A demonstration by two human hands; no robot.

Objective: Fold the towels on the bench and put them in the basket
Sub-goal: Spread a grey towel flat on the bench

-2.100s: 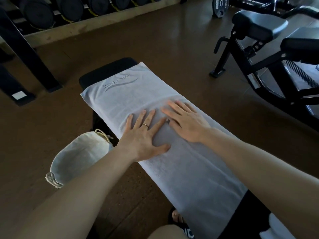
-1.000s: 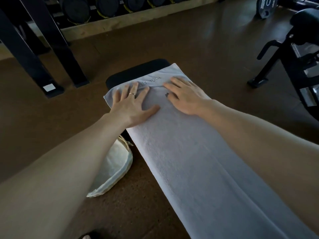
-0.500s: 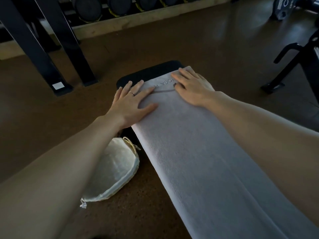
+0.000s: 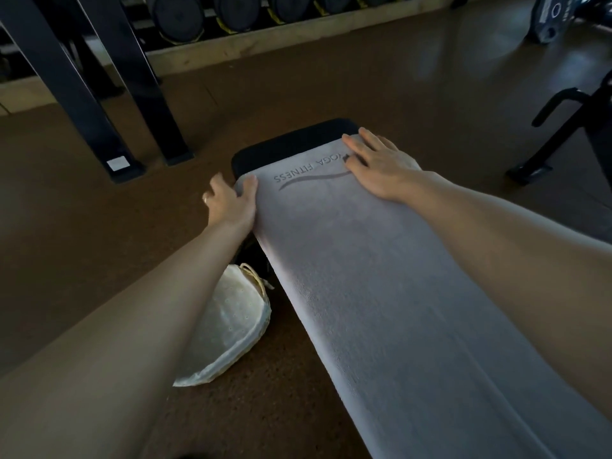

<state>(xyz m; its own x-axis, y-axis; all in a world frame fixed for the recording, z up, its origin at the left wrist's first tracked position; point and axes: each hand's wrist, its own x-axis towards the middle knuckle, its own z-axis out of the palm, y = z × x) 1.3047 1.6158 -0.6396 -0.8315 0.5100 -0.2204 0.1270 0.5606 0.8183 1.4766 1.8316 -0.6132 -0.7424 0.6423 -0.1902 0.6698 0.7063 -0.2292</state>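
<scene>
Brown gym flooring [image 4: 331, 77] surrounds a black bench [image 4: 284, 140]. Beside it sits the cream basket [image 4: 228, 323]. Left hand [image 4: 230, 203] grips the grey towel [image 4: 381, 276] at its far left corner; right hand [image 4: 381, 164] presses flat, fingers straight, on the far right corner.

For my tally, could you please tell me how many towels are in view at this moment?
1. The towel lies spread along the bench, with both hands at its far end. Others may lie outside the frame.

The towel [image 4: 381, 276] lies along the surface [image 4: 288, 140]; the basket [image 4: 228, 326] sits on the floor [image 4: 82, 226], left of it.
</scene>
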